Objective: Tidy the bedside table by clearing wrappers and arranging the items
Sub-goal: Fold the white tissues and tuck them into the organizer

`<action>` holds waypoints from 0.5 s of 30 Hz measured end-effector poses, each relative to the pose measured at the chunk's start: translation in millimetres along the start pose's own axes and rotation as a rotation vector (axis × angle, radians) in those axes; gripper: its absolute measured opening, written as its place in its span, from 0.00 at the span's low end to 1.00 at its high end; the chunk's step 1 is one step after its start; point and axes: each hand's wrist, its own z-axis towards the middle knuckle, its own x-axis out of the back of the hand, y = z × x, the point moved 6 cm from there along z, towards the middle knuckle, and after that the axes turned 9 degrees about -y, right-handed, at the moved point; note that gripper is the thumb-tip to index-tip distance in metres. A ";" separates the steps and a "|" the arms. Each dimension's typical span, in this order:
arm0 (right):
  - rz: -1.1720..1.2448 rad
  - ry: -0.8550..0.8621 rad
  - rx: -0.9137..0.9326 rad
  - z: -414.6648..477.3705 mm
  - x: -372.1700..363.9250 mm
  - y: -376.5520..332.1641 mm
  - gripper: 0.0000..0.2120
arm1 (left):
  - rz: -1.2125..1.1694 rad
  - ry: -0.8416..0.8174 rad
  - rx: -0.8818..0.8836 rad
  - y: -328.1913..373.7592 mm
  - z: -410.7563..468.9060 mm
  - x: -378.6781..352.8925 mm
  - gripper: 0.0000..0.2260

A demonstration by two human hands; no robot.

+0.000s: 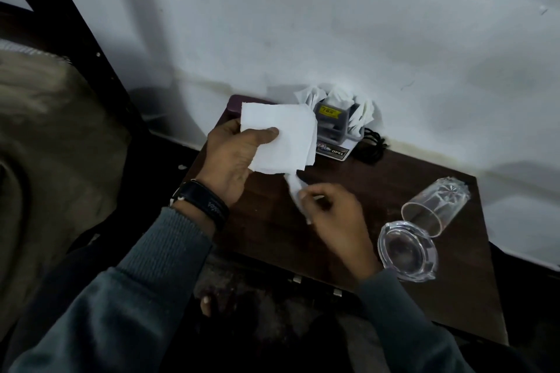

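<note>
My left hand (233, 157) holds a flat white tissue (281, 136) above the back left of the dark wooden bedside table (363, 188), thumb pressed on its face. A twisted strip of white tissue (294, 191) hangs below it, and my right hand (330, 215) pinches that strip just above the tabletop. Behind the tissue, against the wall, stands a clear holder (336, 121) stuffed with crumpled white tissues and a small pack with a yellow label.
A clear drinking glass (436, 206) lies on its side at the table's right. A glass ashtray (407, 251) sits near the front right edge. A black cable (371, 145) is coiled by the wall. A bed (45, 145) lies to the left.
</note>
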 end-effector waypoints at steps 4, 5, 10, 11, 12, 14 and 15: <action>0.657 0.368 -0.105 -14.0 41.6 -2.0 0.03 | -0.007 -0.010 0.046 -6.1 1.3 -0.6 0.14; 0.661 0.448 -0.024 -17.8 52.1 -11.7 0.03 | 0.007 -0.015 0.060 -8.0 1.8 -0.9 0.14; 0.150 0.366 0.541 -22.9 62.0 -84.6 0.03 | 0.046 -0.099 0.106 -11.1 -2.3 -13.1 0.15; 0.008 0.310 0.613 -22.1 55.6 -92.6 0.03 | 0.040 -0.112 0.104 -10.4 -4.3 -15.5 0.14; -0.115 0.252 0.653 -20.5 48.5 -96.8 0.03 | 0.037 -0.128 0.097 -9.8 -6.2 -17.1 0.13; -0.312 0.172 0.668 -15.8 35.8 -99.0 0.04 | 0.041 -0.169 0.078 -9.1 -8.1 -19.0 0.10; -0.364 0.146 0.657 -13.1 31.7 -98.4 0.04 | 0.032 -0.189 0.076 -8.9 -9.0 -20.0 0.10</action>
